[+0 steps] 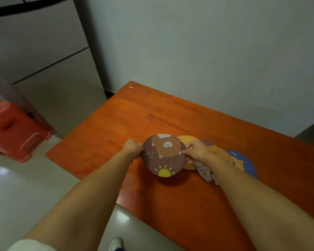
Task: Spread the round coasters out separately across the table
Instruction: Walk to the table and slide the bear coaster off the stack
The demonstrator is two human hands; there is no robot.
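A brown round coaster with a bear and a yellow sun is tilted up off the orange wooden table. My left hand pinches its left edge and my right hand pinches its right edge. Behind it lie overlapping coasters in a row: a yellow one, a purple-brown one partly under my right forearm, and a blue one at the right end. My right arm hides much of that row.
A red plastic stool stands on the pale floor to the left of the table. A grey cabinet and a white wall lie behind the table. The table's left edge runs close below my left arm.
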